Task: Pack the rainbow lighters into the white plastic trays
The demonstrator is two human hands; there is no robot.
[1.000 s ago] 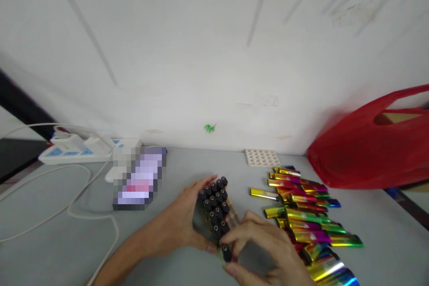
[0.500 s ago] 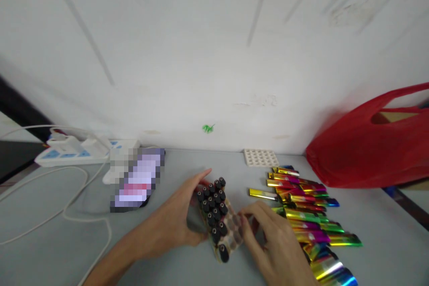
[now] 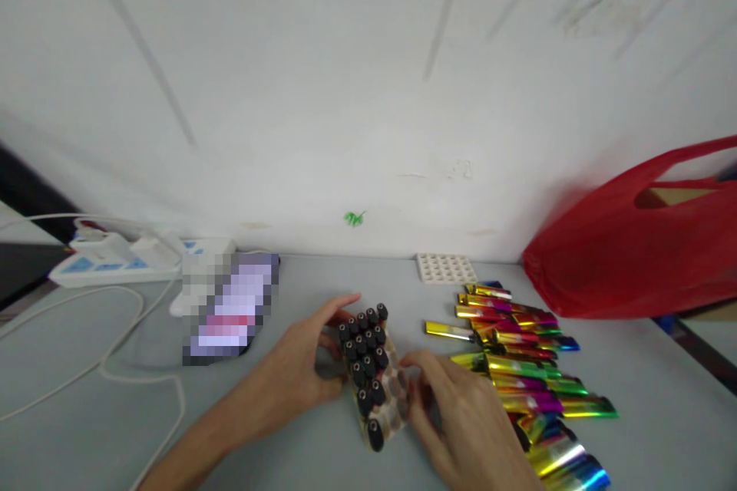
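Note:
In front of me a tray (image 3: 398, 393) with round sockets is tilted. It holds several black-ended pieces (image 3: 360, 345), which look like upturned lighters, each with a small round mark on its end. These fill the left and far part, while clear-looking sockets show along the right. My left hand (image 3: 305, 360) is curled around the left side, with some fingertips hidden behind the tray. Bent fingers of my right hand (image 3: 461, 414) pinch the tray's right edge; whether a small thing is between them is hidden. Beside that hand lies a pile of shiny, many-coloured lighters (image 3: 518, 383).
A white grid tray (image 3: 446, 268) lies by the wall. At the right stands a red bag (image 3: 627, 253). To the left are a blurred-out phone (image 3: 233, 314), a white power strip (image 3: 115, 272) with plugs, and a loose white cable (image 3: 143, 377) across the table.
The view has shifted slightly. Both hands stay at the tray, and my right hand has moved a little to the left along its right edge. The lighters look the same.

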